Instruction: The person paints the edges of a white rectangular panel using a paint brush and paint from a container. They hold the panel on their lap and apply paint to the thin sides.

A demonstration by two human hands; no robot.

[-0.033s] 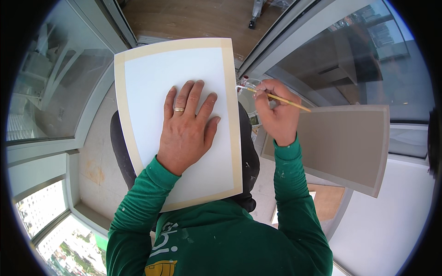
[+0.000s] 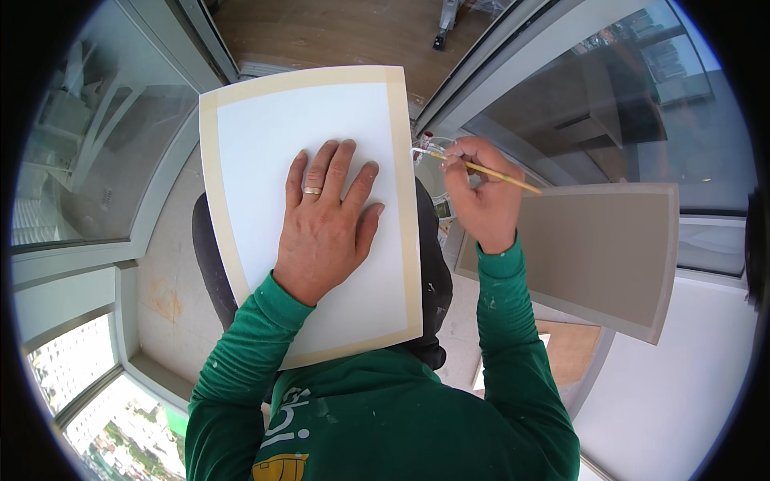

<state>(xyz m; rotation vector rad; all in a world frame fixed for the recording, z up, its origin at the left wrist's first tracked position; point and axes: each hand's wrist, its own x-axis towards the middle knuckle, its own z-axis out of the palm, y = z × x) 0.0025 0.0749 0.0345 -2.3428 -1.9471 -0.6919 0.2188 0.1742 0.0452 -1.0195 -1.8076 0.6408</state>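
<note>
A white board (image 2: 265, 160) with a beige taped border lies across my lap. My left hand (image 2: 327, 212) rests flat on its middle, fingers spread, a gold ring on one finger. Off the board's right edge, my right hand (image 2: 489, 196) pinches a thin paintbrush (image 2: 499, 174) by its wooden handle. The brush's whitish tip (image 2: 419, 151) points left and is close to the right border. Below the brush is a round clear-rimmed container (image 2: 431, 178), partly covered by my right hand and the board.
To the right stands a grey-brown panel (image 2: 593, 248) with a paler border. A brown board (image 2: 571, 349) lies on the floor under it. Glass doors (image 2: 104, 144) flank both sides, and a window (image 2: 88, 401) is at lower left. Past the board is a wooden floor (image 2: 321, 36) with a metal stand leg (image 2: 443, 28).
</note>
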